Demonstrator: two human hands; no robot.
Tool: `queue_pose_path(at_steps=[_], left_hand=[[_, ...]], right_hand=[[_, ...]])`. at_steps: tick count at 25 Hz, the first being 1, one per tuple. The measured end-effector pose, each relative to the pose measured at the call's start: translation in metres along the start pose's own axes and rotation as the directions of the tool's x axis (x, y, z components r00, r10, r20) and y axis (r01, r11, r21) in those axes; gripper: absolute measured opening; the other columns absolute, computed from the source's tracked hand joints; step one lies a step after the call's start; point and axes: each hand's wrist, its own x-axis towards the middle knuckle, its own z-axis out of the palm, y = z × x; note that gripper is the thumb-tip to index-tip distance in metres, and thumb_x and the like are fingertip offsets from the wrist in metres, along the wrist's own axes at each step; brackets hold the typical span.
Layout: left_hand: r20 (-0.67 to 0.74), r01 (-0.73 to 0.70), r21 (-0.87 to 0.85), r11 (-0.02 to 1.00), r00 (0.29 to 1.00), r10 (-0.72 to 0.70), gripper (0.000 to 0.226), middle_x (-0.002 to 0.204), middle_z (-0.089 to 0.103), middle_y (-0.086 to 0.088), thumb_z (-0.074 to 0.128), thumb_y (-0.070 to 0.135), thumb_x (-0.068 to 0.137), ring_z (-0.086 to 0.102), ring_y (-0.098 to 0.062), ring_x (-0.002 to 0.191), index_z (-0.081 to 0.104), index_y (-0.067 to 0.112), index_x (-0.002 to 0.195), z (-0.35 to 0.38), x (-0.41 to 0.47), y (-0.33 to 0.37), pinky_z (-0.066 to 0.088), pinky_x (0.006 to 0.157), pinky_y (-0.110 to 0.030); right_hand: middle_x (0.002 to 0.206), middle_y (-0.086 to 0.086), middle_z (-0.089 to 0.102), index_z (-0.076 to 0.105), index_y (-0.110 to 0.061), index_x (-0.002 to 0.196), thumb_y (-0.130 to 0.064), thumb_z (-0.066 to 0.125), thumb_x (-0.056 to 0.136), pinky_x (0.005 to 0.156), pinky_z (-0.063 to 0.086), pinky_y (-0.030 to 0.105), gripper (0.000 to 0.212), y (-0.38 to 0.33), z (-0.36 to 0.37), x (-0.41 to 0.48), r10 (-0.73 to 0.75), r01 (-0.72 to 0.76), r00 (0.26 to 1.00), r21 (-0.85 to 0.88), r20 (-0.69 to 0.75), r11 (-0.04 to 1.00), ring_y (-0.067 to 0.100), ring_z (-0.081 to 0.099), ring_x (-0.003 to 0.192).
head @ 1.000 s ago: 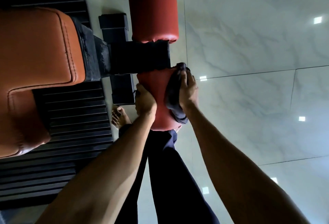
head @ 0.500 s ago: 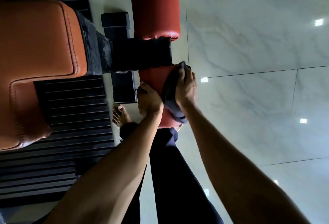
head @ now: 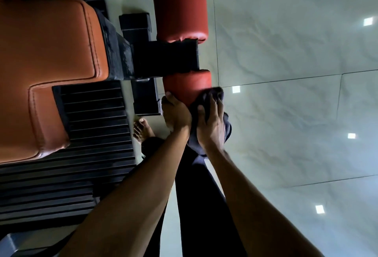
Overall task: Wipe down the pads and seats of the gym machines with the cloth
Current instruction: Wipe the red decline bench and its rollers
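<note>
A red roller pad (head: 185, 87) sticks out of a black metal bracket (head: 165, 58) at the centre. My left hand (head: 176, 113) grips its near end from the left side. My right hand (head: 210, 122) presses a dark cloth (head: 206, 97) against the pad's right side, fingers wrapped over the cloth. A second red roller pad (head: 180, 5) extends beyond the bracket at the top. An orange padded seat (head: 47, 52) with stitched seams fills the left.
Black ribbed rubber matting (head: 92, 134) lies under the seat at the left. Glossy pale floor tiles (head: 286, 72) spread to the right, reflecting ceiling lights. My bare foot (head: 142, 130) and dark trouser leg (head: 200, 205) stand below the roller.
My right hand with the cloth has slid back from the bracket end of the roller toward its near end. My left hand keeps its grip on the pad.
</note>
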Motion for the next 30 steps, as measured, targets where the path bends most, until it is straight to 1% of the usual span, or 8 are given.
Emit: queue_pose_path(at_steps=[4, 8, 11, 14, 17, 20, 25, 30], left_hand=[[0.038, 0.145, 0.070, 0.987, 0.988, -0.148, 0.069, 0.132, 0.063, -0.011, 0.015, 0.062, 0.102, 0.059, -0.034, 0.120, 0.058, 0.019, 0.135, -0.001, 0.025, -0.006, 0.042, 0.106, -0.043], [0.306, 0.212, -0.137, 0.968, 0.938, -0.162, 0.091, 0.122, 0.071, -0.003, 0.020, 0.085, 0.084, 0.065, -0.024, 0.114, 0.066, 0.021, 0.129, -0.003, 0.066, -0.031, 0.047, 0.107, -0.044], [0.334, 0.187, -0.140, 0.972, 0.933, -0.132, 0.104, 0.111, 0.075, 0.001, 0.022, 0.097, 0.063, 0.069, -0.021, 0.108, 0.072, 0.024, 0.119, -0.001, 0.072, -0.044, 0.049, 0.104, -0.043], [0.337, 0.175, -0.095, 0.980, 0.932, -0.133, 0.105, 0.119, 0.072, -0.002, 0.014, 0.094, 0.072, 0.066, -0.023, 0.111, 0.066, 0.022, 0.128, -0.009, 0.052, -0.034, 0.048, 0.105, -0.045], [0.325, 0.120, -0.024, 0.993, 0.940, -0.105, 0.112, 0.116, 0.072, -0.004, 0.015, 0.102, 0.059, 0.067, -0.028, 0.109, 0.064, 0.026, 0.126, -0.011, 0.049, -0.037, 0.049, 0.102, -0.050], [0.319, 0.071, 0.087, 0.994, 0.943, -0.095, 0.082, 0.126, 0.064, -0.019, 0.024, 0.077, 0.092, 0.059, -0.038, 0.118, 0.060, 0.012, 0.126, -0.040, 0.006, 0.009, 0.045, 0.105, -0.053], [0.355, -0.033, 0.057, 0.998, 0.935, 0.011, 0.047, 0.139, 0.058, -0.012, 0.037, 0.042, 0.106, 0.053, -0.031, 0.128, 0.055, 0.012, 0.138, -0.072, -0.042, 0.080, 0.040, 0.110, -0.042], [0.345, -0.118, 0.012, 0.993, 0.932, 0.107, 0.047, 0.151, 0.048, -0.010, 0.042, 0.033, 0.107, 0.044, -0.025, 0.139, 0.043, 0.010, 0.148, -0.063, -0.039, 0.135, 0.034, 0.114, -0.035]], right_hand=[[0.150, 0.008, 0.050, 0.050, -0.019, 0.148, -0.044, 0.037, 0.106, 0.102, 0.041, 0.034, 0.050, -0.009, -0.004, 0.064, -0.001, 0.008, 0.999, 0.161, -0.044, 0.987, 0.031, 0.053, 0.131], [0.125, 0.009, 0.067, 0.062, -0.020, 0.127, -0.066, 0.033, 0.095, 0.098, 0.045, 0.035, 0.064, 0.014, -0.003, 0.050, 0.107, -0.107, 0.994, 0.303, 0.017, 0.947, 0.031, 0.060, 0.117], [0.137, 0.006, 0.054, 0.044, -0.020, 0.143, -0.088, 0.059, 0.065, 0.111, 0.042, 0.046, 0.104, 0.029, -0.017, 0.030, 0.074, -0.139, 0.965, 0.254, 0.252, 0.957, 0.023, 0.053, 0.128], [0.158, 0.000, 0.027, 0.014, -0.031, 0.160, -0.067, 0.087, 0.048, 0.114, 0.039, 0.046, 0.138, 0.030, -0.029, 0.015, 0.018, -0.040, 0.924, 0.049, 0.382, 0.998, 0.026, 0.038, 0.142], [0.157, 0.001, 0.035, 0.033, -0.025, 0.156, -0.042, 0.088, 0.069, 0.106, 0.046, 0.048, 0.104, 0.009, -0.040, 0.002, -0.028, 0.039, 0.965, -0.036, 0.261, 0.999, 0.033, 0.046, 0.135], [0.141, 0.005, 0.051, 0.051, -0.014, 0.138, -0.041, 0.083, 0.080, 0.091, 0.054, 0.050, 0.072, -0.032, -0.060, -0.001, -0.086, 0.099, 0.985, -0.080, 0.148, 0.992, 0.037, 0.058, 0.119], [0.141, 0.000, 0.041, 0.054, -0.010, 0.131, -0.051, 0.080, 0.080, 0.078, 0.054, 0.040, 0.070, -0.102, -0.097, 0.004, -0.165, 0.181, 0.981, -0.161, 0.104, 0.970, 0.031, 0.059, 0.109], [0.138, 0.004, 0.052, 0.051, -0.014, 0.134, -0.053, 0.076, 0.080, 0.097, 0.046, 0.044, 0.071, -0.139, -0.119, 0.039, -0.147, 0.165, 0.980, -0.139, 0.133, 0.977, 0.031, 0.048, 0.123]])
